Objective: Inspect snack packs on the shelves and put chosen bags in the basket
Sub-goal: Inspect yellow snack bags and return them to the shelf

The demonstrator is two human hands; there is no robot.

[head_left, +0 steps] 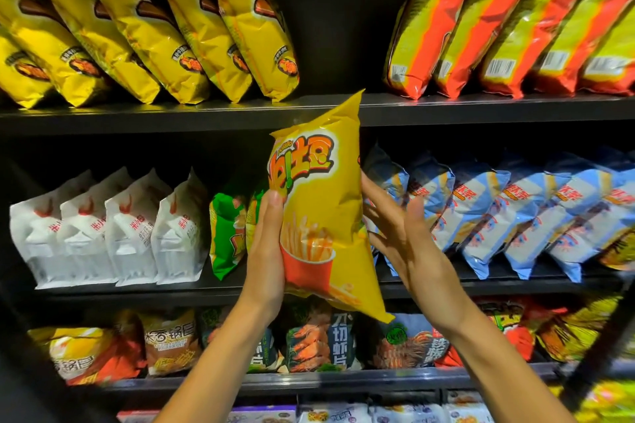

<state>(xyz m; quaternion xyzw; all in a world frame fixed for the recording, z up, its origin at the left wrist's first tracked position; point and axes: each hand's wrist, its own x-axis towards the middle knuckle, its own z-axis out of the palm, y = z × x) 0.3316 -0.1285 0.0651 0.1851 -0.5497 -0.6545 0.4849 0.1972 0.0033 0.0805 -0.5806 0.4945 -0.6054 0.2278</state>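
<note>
Head view: yellow bag (pixel 326 213) is held upright before the middle shelf (pixel 206 288), print facing the camera for inspection. Left hand (pixel 266 251) grips its left edge; right hand (pixel 409 244), fingers straight, supports its right side. Basket not visible.

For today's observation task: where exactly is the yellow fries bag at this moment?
In the head view, the yellow fries bag is centre frame, held upright between the left hand and right hand, in front of the middle shelf.
</note>
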